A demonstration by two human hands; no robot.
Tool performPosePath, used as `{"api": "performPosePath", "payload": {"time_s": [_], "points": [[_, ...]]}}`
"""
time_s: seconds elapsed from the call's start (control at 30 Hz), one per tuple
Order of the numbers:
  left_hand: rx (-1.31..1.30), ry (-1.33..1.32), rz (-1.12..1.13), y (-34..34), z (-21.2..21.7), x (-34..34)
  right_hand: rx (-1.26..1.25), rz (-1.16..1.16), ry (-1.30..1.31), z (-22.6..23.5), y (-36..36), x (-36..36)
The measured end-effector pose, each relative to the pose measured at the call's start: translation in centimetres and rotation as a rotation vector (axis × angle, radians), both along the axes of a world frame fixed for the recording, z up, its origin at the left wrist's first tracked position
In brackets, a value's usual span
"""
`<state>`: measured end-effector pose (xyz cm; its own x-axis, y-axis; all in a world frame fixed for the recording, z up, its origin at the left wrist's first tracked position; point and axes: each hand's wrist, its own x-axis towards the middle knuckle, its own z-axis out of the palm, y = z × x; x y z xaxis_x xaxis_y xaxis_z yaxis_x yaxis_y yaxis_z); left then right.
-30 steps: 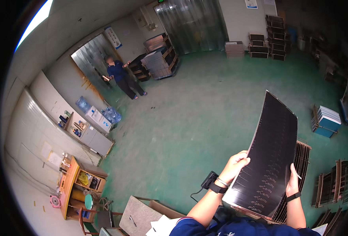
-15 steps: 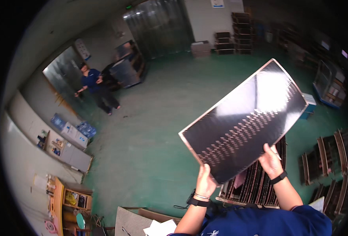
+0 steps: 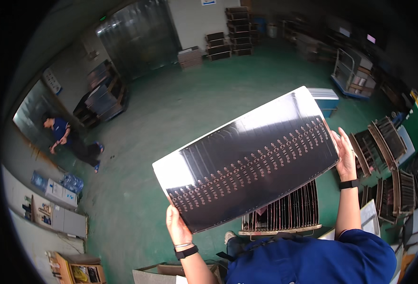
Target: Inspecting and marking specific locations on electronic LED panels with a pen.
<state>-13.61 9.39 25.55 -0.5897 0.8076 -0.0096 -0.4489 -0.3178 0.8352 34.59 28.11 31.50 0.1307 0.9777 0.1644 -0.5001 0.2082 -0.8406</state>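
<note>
A large, glossy dark circuit board panel with copper-coloured edges and rows of small patterns is held up before me, tilted with its right end higher. My left hand grips its lower left edge, thumb on the face. At the opposite short edge, my right hand clasps the panel, its fingers partly behind it. Bright light reflects along the upper part. Below the panel, a slatted rack holding several upright dark panels is partly covered by it.
To the right stand more slatted racks and a loaded trolley. A blue box is behind the panel. Stacked racks line the far wall. At left, another person walks near a doorway; cabinets run along that wall.
The panel has swung left and flattened out, showing more of its face. My right hand has shifted from its lower edge to its right end. The other person has stepped toward the doorway.
</note>
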Motion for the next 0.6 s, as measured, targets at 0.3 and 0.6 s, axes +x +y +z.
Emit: {"api": "performPosePath", "payload": {"time_s": [0.3,0.6], "points": [[-0.116,0.104,0.003,1.1,-0.6,-1.9,-0.104,0.094,-0.301,1.5,-3.0,-0.3],[-0.132,0.104,-0.111,2.8,-0.1,-1.2,-0.136,0.007,-0.331,1.6,-4.6,0.2]]}}
